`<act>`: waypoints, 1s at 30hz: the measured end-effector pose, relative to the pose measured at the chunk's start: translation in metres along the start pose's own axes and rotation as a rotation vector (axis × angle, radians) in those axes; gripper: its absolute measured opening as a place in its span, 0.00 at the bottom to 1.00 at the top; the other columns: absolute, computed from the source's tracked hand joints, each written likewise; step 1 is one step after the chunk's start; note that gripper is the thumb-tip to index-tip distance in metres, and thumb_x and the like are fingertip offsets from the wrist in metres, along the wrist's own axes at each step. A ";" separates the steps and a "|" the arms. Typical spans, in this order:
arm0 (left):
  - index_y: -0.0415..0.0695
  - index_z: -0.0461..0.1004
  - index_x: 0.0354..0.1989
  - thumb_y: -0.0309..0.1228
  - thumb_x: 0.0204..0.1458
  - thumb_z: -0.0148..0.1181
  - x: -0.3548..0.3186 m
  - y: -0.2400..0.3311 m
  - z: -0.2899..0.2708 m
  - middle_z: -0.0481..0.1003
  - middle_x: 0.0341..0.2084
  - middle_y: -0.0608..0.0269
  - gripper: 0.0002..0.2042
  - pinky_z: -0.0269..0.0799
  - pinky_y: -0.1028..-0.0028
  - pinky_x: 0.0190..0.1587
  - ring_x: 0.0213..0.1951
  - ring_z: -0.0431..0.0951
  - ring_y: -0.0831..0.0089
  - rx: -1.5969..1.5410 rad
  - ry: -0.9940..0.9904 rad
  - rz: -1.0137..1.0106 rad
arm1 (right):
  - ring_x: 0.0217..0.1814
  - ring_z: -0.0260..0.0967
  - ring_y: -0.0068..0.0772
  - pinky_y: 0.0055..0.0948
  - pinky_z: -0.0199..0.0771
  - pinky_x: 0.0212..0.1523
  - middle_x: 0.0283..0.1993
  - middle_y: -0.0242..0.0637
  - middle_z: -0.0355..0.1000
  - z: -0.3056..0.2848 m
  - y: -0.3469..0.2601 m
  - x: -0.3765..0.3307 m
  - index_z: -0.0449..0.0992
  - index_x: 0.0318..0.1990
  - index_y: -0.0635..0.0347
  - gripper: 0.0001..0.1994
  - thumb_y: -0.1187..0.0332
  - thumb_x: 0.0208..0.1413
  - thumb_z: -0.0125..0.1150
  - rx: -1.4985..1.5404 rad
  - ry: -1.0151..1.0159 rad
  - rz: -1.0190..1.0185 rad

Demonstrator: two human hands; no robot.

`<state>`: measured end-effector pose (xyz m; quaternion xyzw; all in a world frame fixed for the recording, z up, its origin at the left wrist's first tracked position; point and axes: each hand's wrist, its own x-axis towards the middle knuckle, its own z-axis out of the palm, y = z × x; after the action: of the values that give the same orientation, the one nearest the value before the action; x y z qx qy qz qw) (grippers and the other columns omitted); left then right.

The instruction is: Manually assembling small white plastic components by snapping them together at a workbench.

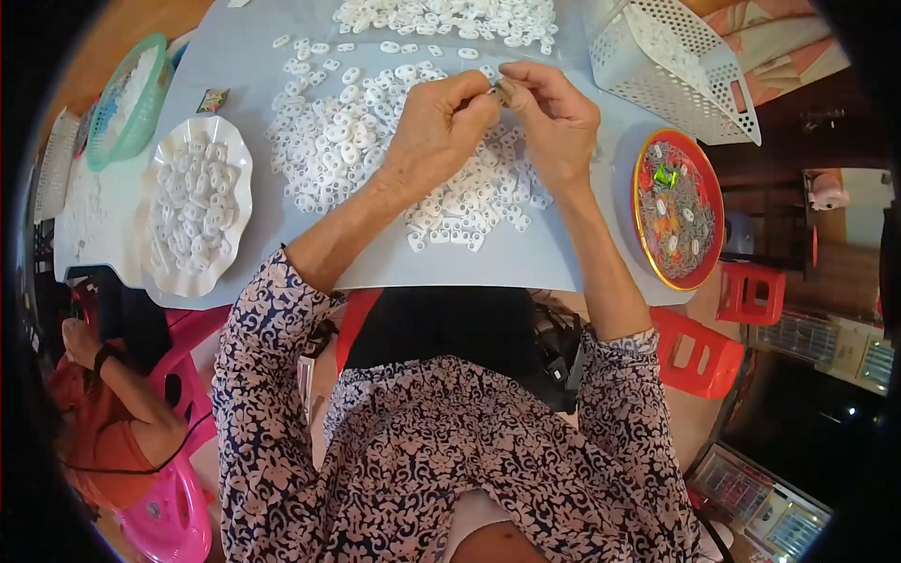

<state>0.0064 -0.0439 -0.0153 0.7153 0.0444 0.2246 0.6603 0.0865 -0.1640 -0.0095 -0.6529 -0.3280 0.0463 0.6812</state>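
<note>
My left hand (436, 127) and my right hand (554, 113) meet above a pile of small white plastic pieces (347, 141) spread on a pale grey sheet (526, 258). Both hands pinch one small piece (497, 91) between their fingertips; it is mostly hidden by the fingers. More white pieces (450, 19) lie in a second heap at the far edge of the sheet.
A white scalloped dish (160, 155) holding white pieces sits at the left, with a green basket (141, 103) beyond it. A white perforated basket (676, 66) lies tilted at the far right; a red-rimmed round tray (718, 211) sits nearer. Another person (103, 413) sits low at left. Red stools (699, 357) stand at right.
</note>
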 end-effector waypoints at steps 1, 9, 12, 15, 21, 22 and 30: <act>0.37 0.66 0.22 0.29 0.53 0.50 0.000 0.001 -0.003 0.62 0.14 0.70 0.10 0.57 0.78 0.24 0.21 0.59 0.83 0.035 -0.033 -0.025 | 0.32 0.68 0.15 0.15 0.68 0.33 0.33 0.29 0.75 -0.001 0.002 0.001 0.77 0.40 0.66 0.08 0.76 0.52 0.61 0.012 -0.012 0.010; 0.40 0.70 0.22 0.31 0.54 0.50 0.002 0.008 -0.009 0.65 0.15 0.71 0.11 0.56 0.81 0.26 0.22 0.62 0.84 0.083 -0.143 -0.136 | 0.27 0.64 0.12 0.14 0.64 0.28 0.27 0.26 0.73 -0.012 0.004 0.002 0.78 0.35 0.66 0.05 0.73 0.54 0.60 0.004 -0.097 0.140; 0.38 0.66 0.19 0.28 0.51 0.51 0.003 0.004 -0.009 0.60 0.12 0.71 0.10 0.55 0.77 0.19 0.17 0.57 0.84 0.016 -0.129 -0.072 | 0.26 0.61 0.12 0.14 0.62 0.26 0.25 0.25 0.72 -0.013 0.000 0.002 0.77 0.32 0.66 0.05 0.72 0.55 0.59 -0.025 -0.110 0.162; 0.39 0.66 0.19 0.28 0.51 0.50 0.005 0.004 -0.012 0.61 0.12 0.71 0.10 0.55 0.78 0.19 0.17 0.58 0.84 0.041 -0.173 -0.058 | 0.24 0.59 0.12 0.14 0.59 0.24 0.23 0.24 0.70 -0.013 -0.001 0.002 0.77 0.31 0.66 0.06 0.72 0.55 0.59 -0.050 -0.122 0.149; 0.38 0.67 0.19 0.30 0.50 0.49 0.007 0.003 -0.009 0.64 0.12 0.70 0.11 0.57 0.79 0.21 0.18 0.61 0.83 0.062 -0.194 -0.084 | 0.23 0.58 0.12 0.14 0.59 0.24 0.23 0.24 0.68 -0.013 0.004 0.001 0.75 0.28 0.65 0.10 0.67 0.55 0.61 -0.142 -0.136 0.179; 0.38 0.68 0.20 0.30 0.50 0.49 0.006 0.004 -0.009 0.64 0.13 0.70 0.10 0.57 0.78 0.22 0.19 0.62 0.83 0.052 -0.193 -0.099 | 0.23 0.58 0.12 0.15 0.59 0.23 0.22 0.24 0.68 -0.013 0.004 0.001 0.76 0.29 0.65 0.09 0.68 0.56 0.60 -0.131 -0.127 0.169; 0.40 0.70 0.21 0.30 0.51 0.49 0.008 0.003 -0.015 0.66 0.14 0.70 0.10 0.58 0.79 0.23 0.20 0.63 0.84 0.025 -0.173 -0.122 | 0.23 0.62 0.14 0.16 0.65 0.25 0.23 0.29 0.71 -0.012 -0.005 0.003 0.77 0.33 0.66 0.10 0.67 0.58 0.57 -0.053 -0.181 0.095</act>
<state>0.0068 -0.0273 -0.0095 0.7363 0.0336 0.1209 0.6649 0.0936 -0.1737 -0.0028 -0.6788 -0.3581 0.1287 0.6281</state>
